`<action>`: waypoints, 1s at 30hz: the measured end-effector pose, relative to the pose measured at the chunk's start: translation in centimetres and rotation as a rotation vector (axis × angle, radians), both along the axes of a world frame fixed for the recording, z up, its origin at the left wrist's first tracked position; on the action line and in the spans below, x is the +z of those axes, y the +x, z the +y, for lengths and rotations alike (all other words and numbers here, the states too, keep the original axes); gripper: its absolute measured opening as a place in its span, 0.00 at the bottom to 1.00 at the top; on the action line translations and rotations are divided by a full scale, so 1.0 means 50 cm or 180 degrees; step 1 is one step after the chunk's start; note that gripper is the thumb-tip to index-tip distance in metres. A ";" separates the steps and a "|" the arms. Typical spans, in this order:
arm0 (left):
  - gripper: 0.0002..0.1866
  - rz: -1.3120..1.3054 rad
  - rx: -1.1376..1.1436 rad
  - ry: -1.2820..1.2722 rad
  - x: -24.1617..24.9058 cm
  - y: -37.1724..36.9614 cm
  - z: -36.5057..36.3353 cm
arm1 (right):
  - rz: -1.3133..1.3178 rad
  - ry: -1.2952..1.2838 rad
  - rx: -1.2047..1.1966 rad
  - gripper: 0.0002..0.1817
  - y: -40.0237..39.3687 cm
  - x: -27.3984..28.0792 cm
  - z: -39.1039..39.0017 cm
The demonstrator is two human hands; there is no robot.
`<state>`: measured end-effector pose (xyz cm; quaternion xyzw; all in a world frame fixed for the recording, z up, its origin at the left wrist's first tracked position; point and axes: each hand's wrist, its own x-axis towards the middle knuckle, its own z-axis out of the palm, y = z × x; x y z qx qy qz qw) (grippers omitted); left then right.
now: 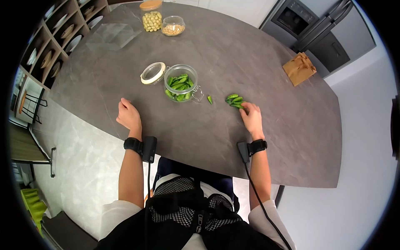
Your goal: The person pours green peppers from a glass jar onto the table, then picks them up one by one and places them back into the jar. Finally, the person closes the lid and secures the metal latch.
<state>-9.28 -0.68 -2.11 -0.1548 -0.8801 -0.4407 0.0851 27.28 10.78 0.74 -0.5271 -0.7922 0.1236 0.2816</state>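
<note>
A glass jar [180,83] holding green peppers [180,86] stands on the grey table [187,129], its hinged lid [153,73] swung open to the left. One loose green pepper [209,99] lies just right of the jar. Farther right is a small pile of green peppers [235,99], with the fingertips of my right hand [252,118] closed at its lower right edge, on a pepper. My left hand [128,115] rests at the table's left front, below the lid, with its fingers curled in and nothing visible in them.
At the back stand a jar of pale green items [152,21] and a small glass jar of light bits [173,26]. Clear plastic [111,36] lies left of them. A brown paper bag [299,69] sits at the right edge. Shelves with dishes stand left, a fridge back right.
</note>
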 end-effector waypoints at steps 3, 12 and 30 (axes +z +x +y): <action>0.20 0.0024 0.0000 -0.0014 0.003 0.002 -0.002 | -0.0078 0.0126 -0.0031 0.10 -0.003 -0.016 -0.018; 0.20 -0.0017 -0.0029 -0.0041 -0.002 -0.001 -0.001 | 0.1066 0.0453 0.0457 0.12 -0.145 0.131 -0.024; 0.21 -0.0041 -0.0011 0.0019 0.002 0.001 -0.001 | -0.0271 -0.0054 -0.0080 0.10 -0.014 0.030 0.037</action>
